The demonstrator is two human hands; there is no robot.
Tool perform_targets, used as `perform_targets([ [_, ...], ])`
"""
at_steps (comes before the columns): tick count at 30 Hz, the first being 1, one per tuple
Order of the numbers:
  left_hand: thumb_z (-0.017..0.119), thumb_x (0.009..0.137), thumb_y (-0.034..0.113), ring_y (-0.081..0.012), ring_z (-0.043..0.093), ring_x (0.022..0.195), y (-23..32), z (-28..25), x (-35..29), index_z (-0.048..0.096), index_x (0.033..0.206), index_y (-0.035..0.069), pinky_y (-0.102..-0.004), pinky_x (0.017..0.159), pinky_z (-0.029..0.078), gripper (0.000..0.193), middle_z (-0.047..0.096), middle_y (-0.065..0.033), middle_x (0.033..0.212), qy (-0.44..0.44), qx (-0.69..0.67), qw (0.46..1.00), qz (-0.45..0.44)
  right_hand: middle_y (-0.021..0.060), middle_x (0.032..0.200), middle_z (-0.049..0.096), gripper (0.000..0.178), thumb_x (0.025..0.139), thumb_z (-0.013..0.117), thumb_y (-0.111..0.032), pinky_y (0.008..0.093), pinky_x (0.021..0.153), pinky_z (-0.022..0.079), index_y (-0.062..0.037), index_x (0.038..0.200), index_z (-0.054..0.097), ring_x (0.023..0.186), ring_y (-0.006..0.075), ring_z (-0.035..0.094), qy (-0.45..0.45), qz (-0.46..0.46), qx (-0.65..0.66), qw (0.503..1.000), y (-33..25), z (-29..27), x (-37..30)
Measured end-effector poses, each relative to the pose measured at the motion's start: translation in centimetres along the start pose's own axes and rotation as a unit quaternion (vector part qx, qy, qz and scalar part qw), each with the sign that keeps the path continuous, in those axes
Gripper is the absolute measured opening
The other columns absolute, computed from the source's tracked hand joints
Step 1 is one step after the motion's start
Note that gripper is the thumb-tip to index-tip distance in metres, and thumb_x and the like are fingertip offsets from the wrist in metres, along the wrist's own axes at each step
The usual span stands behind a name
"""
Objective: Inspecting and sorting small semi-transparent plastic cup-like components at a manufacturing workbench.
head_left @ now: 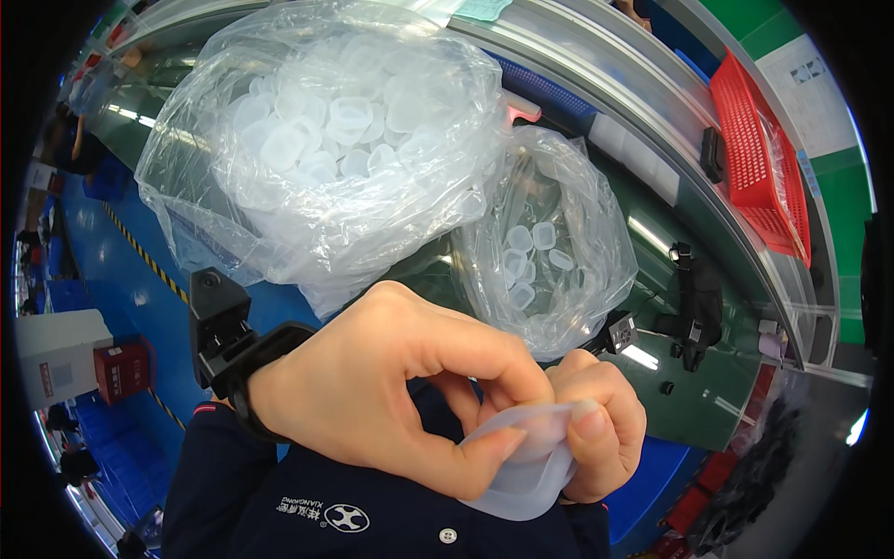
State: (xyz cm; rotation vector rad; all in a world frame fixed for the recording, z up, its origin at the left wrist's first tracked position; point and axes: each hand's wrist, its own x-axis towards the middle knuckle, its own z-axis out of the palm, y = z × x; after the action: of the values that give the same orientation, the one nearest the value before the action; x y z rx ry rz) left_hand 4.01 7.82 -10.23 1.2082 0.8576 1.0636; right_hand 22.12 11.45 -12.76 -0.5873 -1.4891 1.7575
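Note:
Close to my chest, both hands grip a frosted translucent plastic piece (pixel 523 486) with rounded corners, seemingly a soft lid. My left hand (pixel 377 382) pinches its near-left edge between thumb and fingers. At the upper right corner, my right hand (pixel 603 424) is closed with the thumb pressed on the rim. The piece looks bent between the hands, and some fingertips are hidden behind it. Beyond my left hand, a large clear bag (pixel 372 219) holds many similar pieces (pixel 349 116). A smaller clear bag (pixel 596 224) to its right contains several more (pixel 544 235).
A dark green tabletop (pixel 689 410) lies under the bags. At the right sit a black stand-like device (pixel 697 307) and a small black cube-shaped device (pixel 617 332). A red perforated basket (pixel 745 140) stands at the far right. A black wrist-mounted device (pixel 228 335) is strapped to my left wrist.

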Motion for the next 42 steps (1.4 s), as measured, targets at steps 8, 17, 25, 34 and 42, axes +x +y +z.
perform_targets([
  [8,0.066,0.063,-0.001,-0.0119,0.057,0.062,0.5,0.1,0.3,0.060,0.078,-0.001,-0.0200,0.055,0.044,0.016,0.059,-0.0085,0.072,0.002,0.011,1.000,-0.027,0.0078,0.065,0.055,0.009,0.077,0.052,-0.005,0.0251,0.049,0.037,0.0035,0.077,0.056,0.053,0.0153,0.045,-0.030,-0.075,-0.060,0.995,0.3,-0.2,0.5],
  [17,0.064,0.063,-0.002,-0.0138,0.056,0.060,0.0,-0.1,0.1,0.060,0.079,0.000,-0.0209,0.054,0.044,0.017,0.060,-0.0083,0.073,0.016,0.062,0.998,0.026,0.0082,0.066,0.056,0.008,0.076,0.052,-0.004,0.0251,0.049,0.037,0.0033,0.076,0.055,0.054,0.0146,0.045,-0.012,-0.061,-0.037,0.997,0.7,-0.2,0.2],
  [25,0.064,0.063,-0.001,-0.0156,0.057,0.061,0.1,-0.2,-0.3,0.061,0.083,-0.001,-0.0229,0.056,0.044,0.020,0.061,-0.0085,0.074,-0.018,0.032,0.998,0.045,0.0073,0.064,0.055,0.015,0.079,0.050,-0.014,0.0256,0.049,0.036,-0.0008,0.076,0.057,0.053,0.0136,0.046,-0.005,0.006,0.094,0.996,0.5,0.6,-0.3],
  [34,0.065,0.061,-0.001,-0.0158,0.058,0.062,0.3,0.0,-0.5,0.062,0.082,-0.001,-0.0225,0.056,0.044,0.020,0.062,-0.0080,0.074,-0.011,0.012,0.999,0.044,0.0079,0.065,0.056,0.017,0.079,0.050,-0.015,0.0264,0.049,0.037,-0.0005,0.077,0.057,0.054,0.0146,0.048,-0.002,-0.009,0.087,0.996,0.3,0.8,-0.5],
  [42,0.072,0.061,0.001,-0.0123,0.054,0.060,0.1,0.3,-0.2,0.060,0.077,0.001,-0.0204,0.053,0.042,0.021,0.059,-0.0061,0.073,0.023,0.035,0.999,0.022,0.0077,0.068,0.057,0.008,0.076,0.054,-0.005,0.0254,0.051,0.039,0.0025,0.079,0.056,0.056,0.0153,0.048,-0.003,-0.069,0.022,0.997,1.0,0.5,0.1],
])
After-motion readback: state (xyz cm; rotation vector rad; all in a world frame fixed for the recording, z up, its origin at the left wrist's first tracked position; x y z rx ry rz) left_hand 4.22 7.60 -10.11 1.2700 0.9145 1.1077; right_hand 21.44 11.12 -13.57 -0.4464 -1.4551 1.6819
